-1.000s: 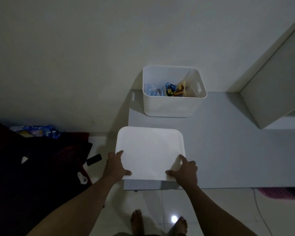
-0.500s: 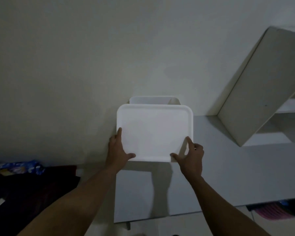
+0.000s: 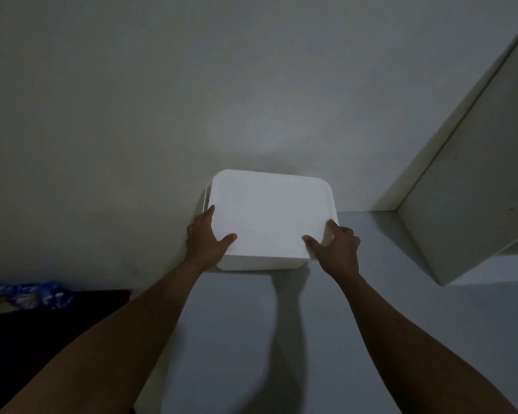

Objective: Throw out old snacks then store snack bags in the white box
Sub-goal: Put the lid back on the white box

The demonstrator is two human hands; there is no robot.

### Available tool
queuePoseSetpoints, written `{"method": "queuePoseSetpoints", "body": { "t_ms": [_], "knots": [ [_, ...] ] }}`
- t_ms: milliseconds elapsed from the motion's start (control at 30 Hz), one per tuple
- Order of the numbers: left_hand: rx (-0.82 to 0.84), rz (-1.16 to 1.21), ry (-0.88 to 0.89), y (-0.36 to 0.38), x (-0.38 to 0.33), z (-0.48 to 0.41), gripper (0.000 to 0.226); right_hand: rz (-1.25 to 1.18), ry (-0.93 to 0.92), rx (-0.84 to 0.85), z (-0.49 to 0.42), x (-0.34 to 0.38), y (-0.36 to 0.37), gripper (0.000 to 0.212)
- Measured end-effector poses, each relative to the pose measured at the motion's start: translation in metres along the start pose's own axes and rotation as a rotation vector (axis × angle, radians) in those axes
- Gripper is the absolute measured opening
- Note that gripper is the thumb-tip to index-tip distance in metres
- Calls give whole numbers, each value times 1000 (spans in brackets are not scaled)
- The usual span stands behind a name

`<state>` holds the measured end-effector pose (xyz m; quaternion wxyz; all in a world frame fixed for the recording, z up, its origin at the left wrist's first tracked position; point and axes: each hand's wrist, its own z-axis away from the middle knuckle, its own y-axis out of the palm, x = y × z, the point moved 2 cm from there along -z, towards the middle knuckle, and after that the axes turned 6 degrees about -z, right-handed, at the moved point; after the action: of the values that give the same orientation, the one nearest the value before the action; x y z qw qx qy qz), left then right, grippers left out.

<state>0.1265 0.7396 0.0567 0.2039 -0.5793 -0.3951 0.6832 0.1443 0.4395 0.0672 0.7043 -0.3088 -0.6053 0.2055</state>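
The white lid (image 3: 269, 213) lies flat on top of the white box (image 3: 260, 262), which stands on the grey table against the wall. Only the box's front wall and a sliver of its left rim show; the snack bags inside are hidden. My left hand (image 3: 207, 237) grips the lid's near left edge, thumb on top. My right hand (image 3: 337, 242) grips the near right corner the same way.
The grey table (image 3: 356, 339) stretches toward me and to the right. A white shelf unit (image 3: 467, 186) rises at the right. At the left, a blue snack wrapper (image 3: 27, 297) lies on a dark red-black surface (image 3: 42, 339) beside the table.
Both hands lifted the lid from the table's near edge, carried it away from me and set it down over the open box. The bags inside are now covered.
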Motion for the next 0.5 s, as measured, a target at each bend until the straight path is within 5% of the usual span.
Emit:
{"method": "queuePoseSetpoints", "body": {
  "t_ms": [400, 500],
  "knots": [
    [-369, -18, -123, 36, 0, -28, 68, -4, -50, 117, -60, 1, 27, 81],
    [-344, 3, -161, 29, 4, -32, 65, -20, -53, 119, -57, 4, 35, 86]
  ]
}}
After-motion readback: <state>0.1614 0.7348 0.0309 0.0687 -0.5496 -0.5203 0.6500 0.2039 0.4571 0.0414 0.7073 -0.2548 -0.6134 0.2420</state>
